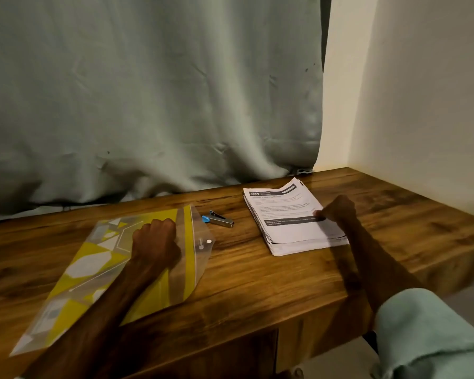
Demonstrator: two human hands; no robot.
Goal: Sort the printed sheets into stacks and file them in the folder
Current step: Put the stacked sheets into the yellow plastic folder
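Stack of printed sheets (288, 214) lies on the right part of the table (257, 269), near the back edge, top pg face up w/ a black header box & a dark band across the middle; lower pages fan out a bit at the near corner. Right hand (337, 212) sits at the stack's right edge, fingers curled, thumb tip on the top sheet, pinching it. Just left of the stack, apart from it, a small stapler (219, 219), silver w/ a blue end. Further left the folder (93, 269), clear plastic w/ yellow & white shapes, lies flat at an angle, snap flap open toward the stapler. Left hand (155, 236) rests on it in a fist, knuckles up; can't tell if it grips anything. Grey-green curtain (148, 91) hangs behind, cream wall (408, 105) at right, pale green sleeve (435, 337) bottom right.
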